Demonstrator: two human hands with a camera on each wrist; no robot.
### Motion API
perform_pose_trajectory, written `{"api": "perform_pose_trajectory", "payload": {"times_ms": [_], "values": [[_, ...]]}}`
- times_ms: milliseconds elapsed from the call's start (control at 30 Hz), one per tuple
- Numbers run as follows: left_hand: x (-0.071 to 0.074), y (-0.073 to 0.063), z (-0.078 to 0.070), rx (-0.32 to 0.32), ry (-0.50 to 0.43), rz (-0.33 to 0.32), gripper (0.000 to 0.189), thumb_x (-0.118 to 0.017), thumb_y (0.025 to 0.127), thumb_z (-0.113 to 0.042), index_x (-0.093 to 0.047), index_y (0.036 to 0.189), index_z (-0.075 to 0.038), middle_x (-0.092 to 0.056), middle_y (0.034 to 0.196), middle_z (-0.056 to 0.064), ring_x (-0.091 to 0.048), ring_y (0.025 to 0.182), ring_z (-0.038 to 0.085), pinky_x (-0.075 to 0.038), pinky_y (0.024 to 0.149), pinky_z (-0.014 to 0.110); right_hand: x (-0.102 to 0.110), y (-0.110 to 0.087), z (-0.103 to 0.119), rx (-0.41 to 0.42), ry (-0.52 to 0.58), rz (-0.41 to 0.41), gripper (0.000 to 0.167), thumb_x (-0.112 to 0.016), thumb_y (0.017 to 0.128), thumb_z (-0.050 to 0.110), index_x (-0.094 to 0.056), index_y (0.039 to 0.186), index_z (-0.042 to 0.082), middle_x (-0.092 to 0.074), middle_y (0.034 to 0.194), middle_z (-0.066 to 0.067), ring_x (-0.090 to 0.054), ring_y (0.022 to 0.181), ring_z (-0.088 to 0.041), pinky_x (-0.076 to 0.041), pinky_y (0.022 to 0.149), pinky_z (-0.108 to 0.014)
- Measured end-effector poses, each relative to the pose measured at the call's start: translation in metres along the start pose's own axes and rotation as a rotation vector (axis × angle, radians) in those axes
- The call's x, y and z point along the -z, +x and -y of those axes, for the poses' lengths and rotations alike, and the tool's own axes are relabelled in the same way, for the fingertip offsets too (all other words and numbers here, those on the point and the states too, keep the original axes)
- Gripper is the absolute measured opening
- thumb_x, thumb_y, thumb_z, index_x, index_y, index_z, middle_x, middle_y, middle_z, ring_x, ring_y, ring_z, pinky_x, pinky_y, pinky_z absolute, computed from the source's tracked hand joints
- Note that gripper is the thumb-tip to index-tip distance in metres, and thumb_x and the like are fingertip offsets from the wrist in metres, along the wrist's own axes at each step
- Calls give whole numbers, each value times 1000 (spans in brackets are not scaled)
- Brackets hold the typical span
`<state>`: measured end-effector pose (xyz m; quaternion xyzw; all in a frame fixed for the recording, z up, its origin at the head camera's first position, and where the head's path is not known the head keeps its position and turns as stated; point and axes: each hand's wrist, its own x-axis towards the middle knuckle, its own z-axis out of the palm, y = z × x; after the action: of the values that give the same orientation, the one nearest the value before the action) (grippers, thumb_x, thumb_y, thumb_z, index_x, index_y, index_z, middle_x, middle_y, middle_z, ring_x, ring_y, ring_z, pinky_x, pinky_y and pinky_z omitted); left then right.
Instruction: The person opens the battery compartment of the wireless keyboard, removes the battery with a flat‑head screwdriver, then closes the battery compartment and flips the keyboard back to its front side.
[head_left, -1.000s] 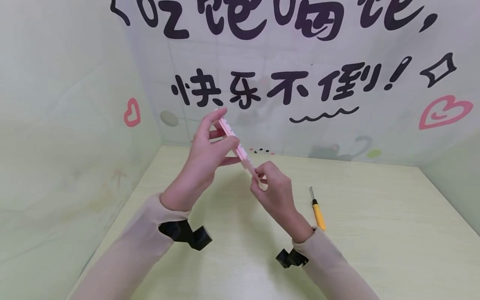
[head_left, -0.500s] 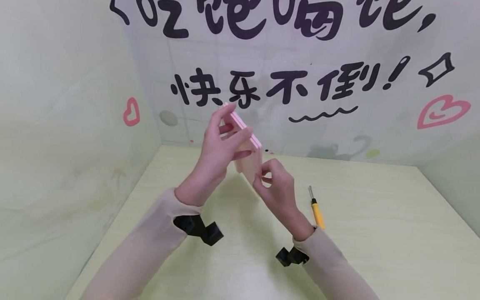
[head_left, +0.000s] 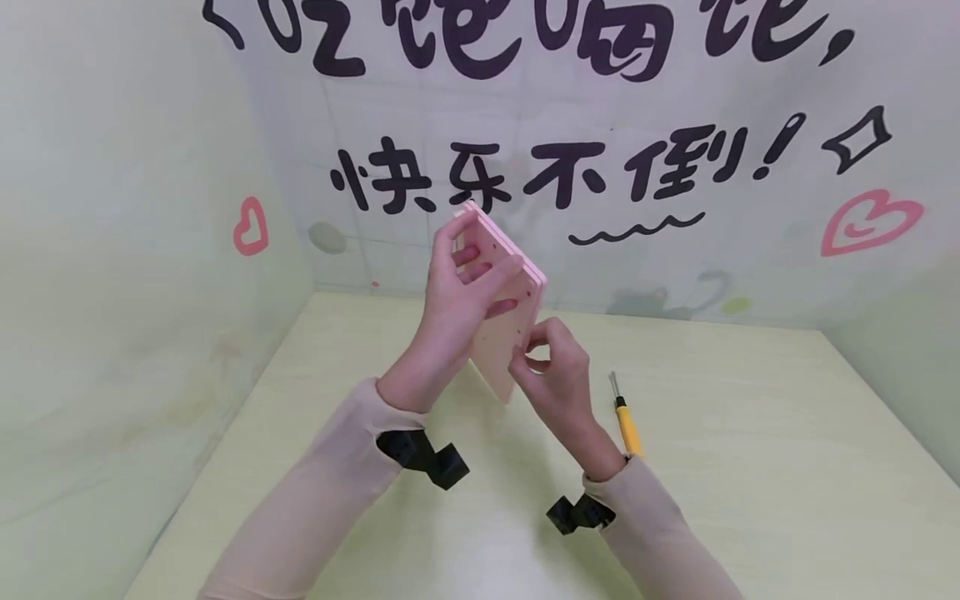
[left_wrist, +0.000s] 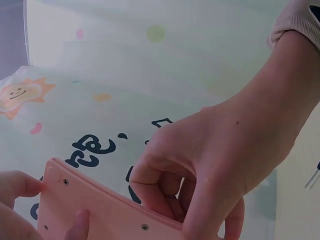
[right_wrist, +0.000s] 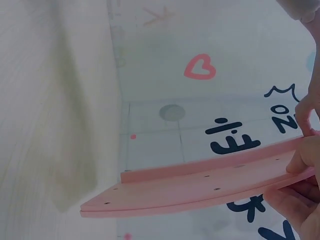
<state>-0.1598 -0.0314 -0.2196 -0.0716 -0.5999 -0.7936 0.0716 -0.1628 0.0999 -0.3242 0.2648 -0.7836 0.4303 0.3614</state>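
Observation:
A flat pink plastic case point(head_left: 495, 337) is held up tilted above the table, its face with small screws turned toward me. My left hand point(head_left: 468, 304) grips its upper left part, thumb across the face and fingers spread over it. At the lower right edge, my right hand point(head_left: 555, 367) pinches the case with thumb and curled fingers. The left wrist view shows screws in the pink face point(left_wrist: 110, 215) and the right hand point(left_wrist: 215, 145) over its edge. In the right wrist view the case point(right_wrist: 175, 192) appears nearly edge-on, with a raised strip along one side. Its far side is hidden.
A screwdriver point(head_left: 627, 425) with a yellow handle lies on the pale table point(head_left: 750, 433), right of my right forearm. Behind stands a printed wall point(head_left: 570, 283) with black lettering; another wall point(head_left: 150, 333) borders the table on the left.
The case has turned from nearly edge-on until its screwed face shows. My left hand has shifted right and carried its upper edge along; my right hand stays at the lower edge.

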Motion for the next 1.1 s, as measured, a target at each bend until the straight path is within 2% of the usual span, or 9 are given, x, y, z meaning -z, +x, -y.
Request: {"api": "perform_pose_trajectory", "payload": {"times_ms": [300, 467, 567, 700, 800, 933, 1100], "values": [[0, 5, 7, 0, -36, 50, 59, -58, 86, 0, -36, 133, -27, -35, 127, 5, -43, 114, 21, -52, 76, 36, 2, 5, 1, -105, 95, -28, 22, -62, 71, -15, -51, 86, -3, -59, 79, -13, -60, 70, -21, -49, 49, -19], [6, 7, 14, 6, 21, 104, 52, -53, 89, 0, -40, 134, -23, -37, 126, 8, -43, 114, 21, -49, 81, 35, 7, 12, 19, -130, 99, -47, 20, -59, 71, -17, -48, 84, -9, -58, 77, -19, -59, 69, -29, -47, 50, -15], [11, 10, 21, 23, 76, 114, 49, -51, 89, 0, -42, 133, -20, -40, 125, 8, -45, 113, 21, -48, 83, 35, 6, 12, 15, -160, 116, -57, 18, -60, 73, -15, -49, 85, -8, -58, 78, -18, -60, 70, -27, -47, 50, -14], [18, 12, 33, 69, 135, 101, 43, -52, 90, -3, -46, 130, -17, -43, 123, 8, -48, 111, 21, -47, 86, 37, 3, 11, -1, -202, 142, -71, 18, -62, 75, -10, -50, 88, -4, -58, 81, -12, -60, 73, -21, -48, 49, -17], [26, 13, 44, 116, 155, 82, 38, -53, 90, -6, -48, 127, -13, -45, 122, 8, -49, 109, 22, -46, 87, 38, 3, 11, -4, -218, 163, -83, 17, -62, 77, -7, -50, 89, -3, -58, 83, -10, -60, 74, -19, -49, 49, -19], [37, 12, 59, 180, 178, 45, 34, -55, 91, -9, -50, 125, -11, -47, 120, 9, -50, 107, 23, -45, 88, 39, 5, 12, -5, -232, 186, -99, 16, -61, 78, -6, -50, 89, -2, -57, 84, -10, -59, 75, -18, -50, 49, -21], [52, 9, 80, 239, 189, 1, 36, -55, 91, -9, -49, 126, -8, -46, 120, 11, -48, 106, 25, -44, 87, 40, 9, 17, 2, -251, 191, -114, 16, -61, 77, -9, -49, 87, -4, -57, 83, -14, -59, 75, -19, -47, 50, -16]]}}
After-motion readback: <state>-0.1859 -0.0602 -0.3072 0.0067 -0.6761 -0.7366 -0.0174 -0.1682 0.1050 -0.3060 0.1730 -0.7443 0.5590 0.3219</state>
